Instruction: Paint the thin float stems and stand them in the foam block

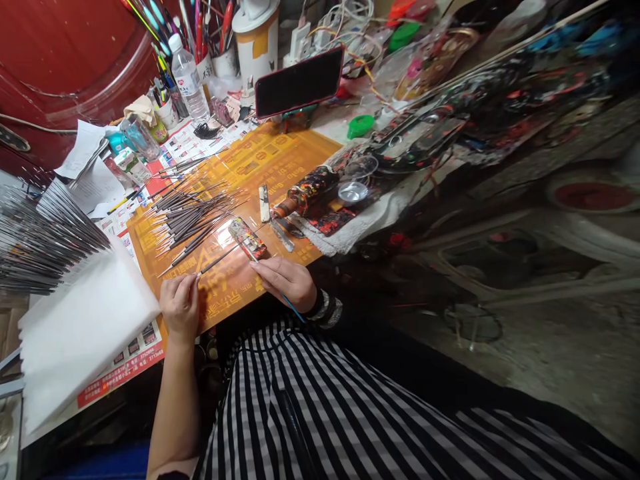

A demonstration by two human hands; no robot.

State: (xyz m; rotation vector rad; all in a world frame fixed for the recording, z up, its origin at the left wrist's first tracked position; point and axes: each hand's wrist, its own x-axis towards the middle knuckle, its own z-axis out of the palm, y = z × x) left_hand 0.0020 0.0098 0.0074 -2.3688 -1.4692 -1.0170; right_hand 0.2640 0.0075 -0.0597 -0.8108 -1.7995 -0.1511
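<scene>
My left hand (pixel 181 300) pinches the near end of a thin dark rod (pixel 220 259) above the front edge of an orange mat (pixel 235 288). The rod points right and away, toward a paint-spotted block (pixel 247 239). In my right hand (pixel 286 283) is a thin blue-handled brush (pixel 293 309), its handle slanting down toward my lap and its front end near the block. Beyond my left hand, a pile of dark rods with pale tips (pixel 187 217) lies on the mat.
White foam (pixel 95 320) with many dark rods standing in it is at the left. A phone (pixel 299 83), a bottle (pixel 189 80) and brush cups stand at the back. Paint-stained tools and a small clear dish (pixel 353 193) lie to the right.
</scene>
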